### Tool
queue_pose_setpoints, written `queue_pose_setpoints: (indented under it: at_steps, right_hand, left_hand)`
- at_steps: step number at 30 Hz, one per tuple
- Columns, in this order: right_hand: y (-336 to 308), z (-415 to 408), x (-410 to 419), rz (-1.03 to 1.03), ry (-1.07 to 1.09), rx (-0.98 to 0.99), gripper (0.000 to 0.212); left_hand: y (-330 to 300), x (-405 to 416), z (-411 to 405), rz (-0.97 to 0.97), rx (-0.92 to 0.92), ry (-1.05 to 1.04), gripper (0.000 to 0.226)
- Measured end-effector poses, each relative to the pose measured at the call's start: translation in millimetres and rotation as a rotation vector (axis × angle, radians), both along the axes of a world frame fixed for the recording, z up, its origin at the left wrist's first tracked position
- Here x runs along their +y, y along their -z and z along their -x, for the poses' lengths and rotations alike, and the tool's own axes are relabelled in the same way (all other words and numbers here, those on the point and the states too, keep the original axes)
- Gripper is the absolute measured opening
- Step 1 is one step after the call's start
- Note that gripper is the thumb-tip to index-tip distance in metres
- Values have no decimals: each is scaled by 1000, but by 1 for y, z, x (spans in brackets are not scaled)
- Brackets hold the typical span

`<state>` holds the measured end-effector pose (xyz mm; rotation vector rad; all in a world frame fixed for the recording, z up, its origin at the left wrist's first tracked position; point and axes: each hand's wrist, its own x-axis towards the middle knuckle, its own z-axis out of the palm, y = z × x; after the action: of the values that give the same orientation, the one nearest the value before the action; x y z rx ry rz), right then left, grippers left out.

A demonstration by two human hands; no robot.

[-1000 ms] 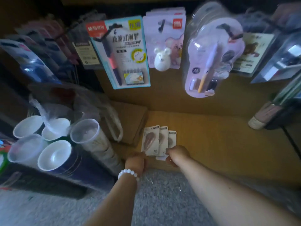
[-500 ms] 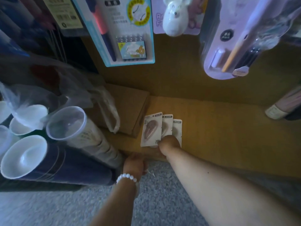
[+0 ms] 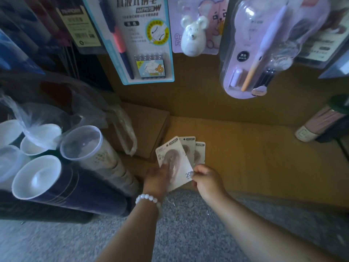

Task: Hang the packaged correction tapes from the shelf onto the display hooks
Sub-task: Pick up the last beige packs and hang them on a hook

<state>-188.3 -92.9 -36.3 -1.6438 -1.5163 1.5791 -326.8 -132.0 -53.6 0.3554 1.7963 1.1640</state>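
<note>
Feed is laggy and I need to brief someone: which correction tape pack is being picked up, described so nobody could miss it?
On the wooden shelf, right of the brown box, three carded packs overlap. It is the front correction tape pack, leftmost and tilted, held by the left hand and right hand.

Blue pen card [image 3: 139,40], upper centre: "NAFP0758", large "6" low on card. Purple blister pack [image 3: 264,53], upper right: round black label "BLACK". Front tape card [image 3: 174,161], centre: "20" at lower corner. Other print unreadable.

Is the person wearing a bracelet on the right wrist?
No, the white bead bracelet sits on the wrist of the left hand; the right hand has a bare wrist.
</note>
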Motion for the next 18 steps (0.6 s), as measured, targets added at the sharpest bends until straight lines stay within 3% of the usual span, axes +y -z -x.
queue_pose_setpoints:
  at_steps: [4,9,14,18]
  right_hand:
    - [10,-4,2,-5,29,-54,34]
    - [24,3,41,27,39,-305,37]
    - [34,21,56,116,-26,-386,34]
    - [34,28,57,223,40,-363,29]
  left_hand:
    - [-11,-4,-10,-86,-48,-70,16]
    - [1,-7,-4,-110,-85,-91,14]
    - [7,-13,2,-130,-70,-68,11]
    - [9,-18,6,-133,-77,-52,14]
